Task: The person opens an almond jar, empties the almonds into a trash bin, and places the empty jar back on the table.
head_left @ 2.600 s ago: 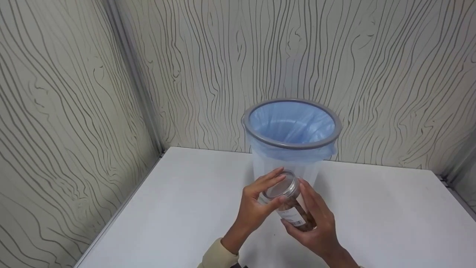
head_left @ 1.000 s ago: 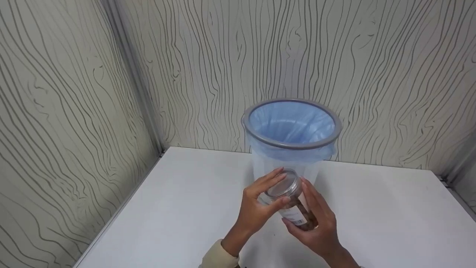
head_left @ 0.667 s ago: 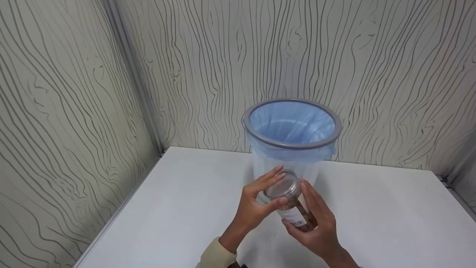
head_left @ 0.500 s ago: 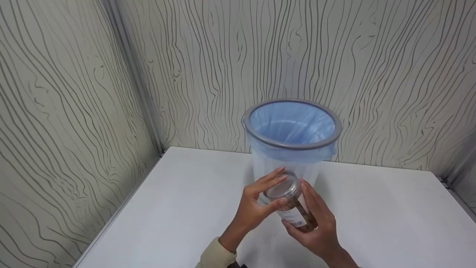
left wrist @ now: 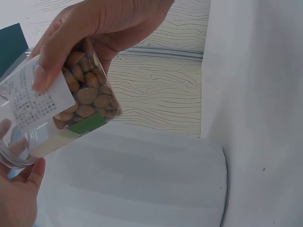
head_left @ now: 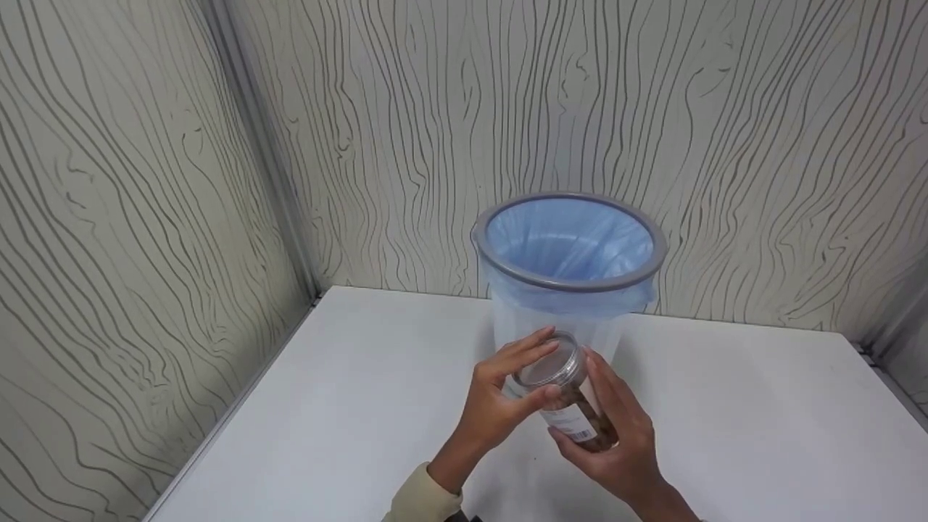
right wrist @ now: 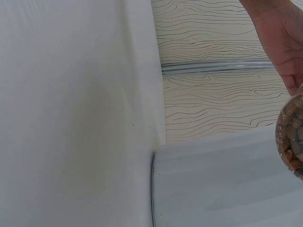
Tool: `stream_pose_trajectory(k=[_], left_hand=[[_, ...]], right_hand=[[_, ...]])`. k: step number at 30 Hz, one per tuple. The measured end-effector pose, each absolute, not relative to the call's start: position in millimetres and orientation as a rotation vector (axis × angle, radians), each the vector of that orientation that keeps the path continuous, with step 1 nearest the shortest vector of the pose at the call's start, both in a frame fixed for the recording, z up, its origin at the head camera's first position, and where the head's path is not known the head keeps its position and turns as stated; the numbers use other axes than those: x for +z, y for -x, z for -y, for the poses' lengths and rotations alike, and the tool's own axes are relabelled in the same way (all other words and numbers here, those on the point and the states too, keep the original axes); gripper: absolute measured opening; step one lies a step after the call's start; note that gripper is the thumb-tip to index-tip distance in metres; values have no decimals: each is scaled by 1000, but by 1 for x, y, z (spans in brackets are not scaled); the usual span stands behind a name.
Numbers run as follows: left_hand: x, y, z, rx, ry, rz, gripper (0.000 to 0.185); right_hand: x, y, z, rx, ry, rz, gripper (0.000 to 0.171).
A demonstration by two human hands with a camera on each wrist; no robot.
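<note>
My right hand (head_left: 616,438) grips the slippery, light jar (head_left: 565,395); my left fingers (head_left: 518,355) pinch its lid (head_left: 547,366).

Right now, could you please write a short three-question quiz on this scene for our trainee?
1. True or false: the jar has its lid on.
2. Which hand grips the lid? A) left hand B) right hand C) neither
3. Fill in: the bin behind the hands is lined with a ____ bag.

Key: 1 true; 2 A, while the right hand holds the jar's body; 3 blue.
</note>
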State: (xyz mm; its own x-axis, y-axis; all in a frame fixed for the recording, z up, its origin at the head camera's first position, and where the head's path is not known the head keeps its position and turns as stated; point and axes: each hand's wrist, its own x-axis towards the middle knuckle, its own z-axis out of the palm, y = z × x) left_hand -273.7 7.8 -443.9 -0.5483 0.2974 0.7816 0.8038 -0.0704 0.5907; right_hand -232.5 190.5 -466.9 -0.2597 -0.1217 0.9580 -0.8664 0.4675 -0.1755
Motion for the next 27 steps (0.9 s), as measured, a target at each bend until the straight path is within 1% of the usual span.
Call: stream_pose_trajectory(k=[9,27], left_hand=[[-445,271,-12,-1646,1125,1792,46],[-444,266,-16,-1625,1017,1827,44]], right_hand=[[-476,239,-195,909,-869,1686,81],[-472,238,-194,894,-886,1668,81]])
